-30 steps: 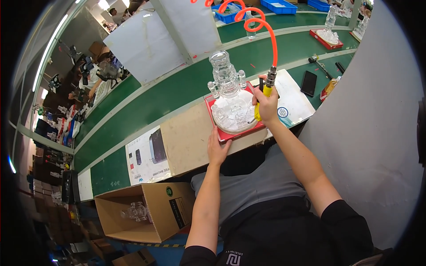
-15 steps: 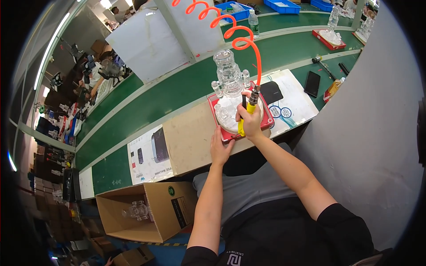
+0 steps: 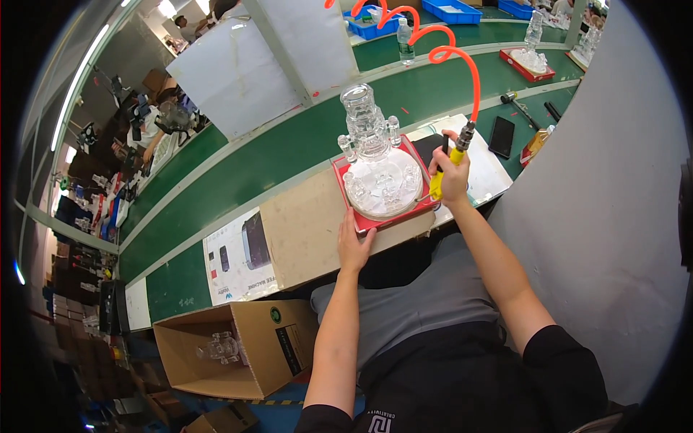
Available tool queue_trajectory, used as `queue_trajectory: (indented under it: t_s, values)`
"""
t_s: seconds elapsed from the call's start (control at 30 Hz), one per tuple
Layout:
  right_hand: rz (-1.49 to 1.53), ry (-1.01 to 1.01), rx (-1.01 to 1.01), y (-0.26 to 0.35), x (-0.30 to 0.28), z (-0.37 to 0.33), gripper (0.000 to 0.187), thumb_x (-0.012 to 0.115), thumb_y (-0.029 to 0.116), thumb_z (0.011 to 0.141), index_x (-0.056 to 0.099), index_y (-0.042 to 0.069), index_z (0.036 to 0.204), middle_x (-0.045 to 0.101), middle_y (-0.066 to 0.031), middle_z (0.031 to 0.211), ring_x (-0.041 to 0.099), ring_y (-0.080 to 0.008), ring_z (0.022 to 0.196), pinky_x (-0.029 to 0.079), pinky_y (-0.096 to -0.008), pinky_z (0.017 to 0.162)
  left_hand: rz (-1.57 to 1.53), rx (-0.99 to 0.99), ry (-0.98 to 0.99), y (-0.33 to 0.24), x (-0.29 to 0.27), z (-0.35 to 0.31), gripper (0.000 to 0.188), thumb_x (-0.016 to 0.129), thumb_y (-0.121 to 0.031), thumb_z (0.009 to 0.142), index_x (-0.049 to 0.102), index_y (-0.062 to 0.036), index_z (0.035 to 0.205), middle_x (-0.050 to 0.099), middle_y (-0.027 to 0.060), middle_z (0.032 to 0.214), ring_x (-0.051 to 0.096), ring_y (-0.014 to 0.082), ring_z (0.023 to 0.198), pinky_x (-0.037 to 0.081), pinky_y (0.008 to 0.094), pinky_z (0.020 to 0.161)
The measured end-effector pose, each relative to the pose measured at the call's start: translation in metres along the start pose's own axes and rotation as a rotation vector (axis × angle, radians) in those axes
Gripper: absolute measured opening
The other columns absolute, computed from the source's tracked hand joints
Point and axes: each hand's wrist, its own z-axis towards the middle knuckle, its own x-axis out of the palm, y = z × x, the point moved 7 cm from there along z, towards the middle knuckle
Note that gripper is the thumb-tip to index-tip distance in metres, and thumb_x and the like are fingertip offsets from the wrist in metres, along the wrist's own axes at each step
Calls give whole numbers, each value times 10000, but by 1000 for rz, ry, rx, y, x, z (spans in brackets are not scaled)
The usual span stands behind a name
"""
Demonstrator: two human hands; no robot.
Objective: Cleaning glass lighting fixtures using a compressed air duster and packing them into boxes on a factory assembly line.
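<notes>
A clear robot-shaped figure [image 3: 369, 130] stands upright at the back of a round whitish disc [image 3: 379, 189] that carries small clear pieces. Under the disc is a square red base [image 3: 339, 177], on the near edge of the bench. My left hand [image 3: 355, 249] lies against the base's near left corner, fingers stretched and thumb apart, holding nothing. In my right hand [image 3: 453, 179] is a yellow air blow gun [image 3: 458, 156] with a black lever, gripped just right of the base. Its thin nozzle points left toward the disc's near right rim. An orange coiled hose [image 3: 475, 86] rises from the gun.
Near the right wall lie a black phone [image 3: 502, 136] and a hammer-like tool [image 3: 521, 110]. Another figure on a red base [image 3: 527, 63] and a water bottle [image 3: 406, 42] stand farther back. Below the bench at left, an open cardboard box [image 3: 238, 348] holds a clear figure.
My right hand and the blow gun have moved right, from over the disc to beside the base, and the hose swung with them. My left hand stays at the base's corner.
</notes>
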Motion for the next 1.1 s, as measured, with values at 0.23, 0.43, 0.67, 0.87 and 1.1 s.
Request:
queue_trajectory:
  t_s: [0.23, 0.43, 0.67, 0.87, 1.1]
  values:
    - [-40, -133, -65, -8, -29, 53, 375, 567, 22, 878, 495, 51, 1244, 535, -17, 756, 506, -87, 531, 427, -239, 494, -53, -60, 39, 6, 2, -1, 734, 655, -365, 879, 341, -48, 1461, 440, 201, 1438, 415, 362, 1335, 293, 454, 1127]
    - [5, -204, -106, -39, -23, 91, 372, 567, 19, 883, 479, 43, 1244, 534, -25, 750, 502, -92, 525, 425, -243, 483, -87, -59, 44, 9, 0, -2, 637, 581, -326, 931, 348, -56, 1459, 433, 177, 1452, 391, 361, 1354, 273, 456, 1137]
    - [85, -304, -55, -91, -20, 145, 328, 585, 18, 882, 485, 59, 1193, 503, -28, 675, 495, -117, 487, 414, -264, 450, -32, -67, -20, 3, -3, 1, 558, 564, -293, 943, 412, -71, 1432, 491, 158, 1401, 474, 348, 1276, 371, 415, 1064]
    - [212, -389, 82, -140, -5, 171, 282, 549, 55, 876, 461, 43, 1144, 480, -46, 653, 481, -159, 475, 437, -304, 449, 12, -30, -36, -1, -4, 1, 535, 559, -265, 935, 430, -56, 1410, 497, 163, 1395, 479, 361, 1267, 369, 426, 1065]
    - [500, -210, 266, -165, 34, 170, 375, 555, 40, 830, 455, 57, 1191, 523, -79, 688, 511, -184, 516, 455, -331, 482, 2, -38, -17, 0, -4, 2, 537, 568, -240, 924, 433, -45, 1406, 501, 171, 1389, 486, 368, 1255, 375, 432, 1059]
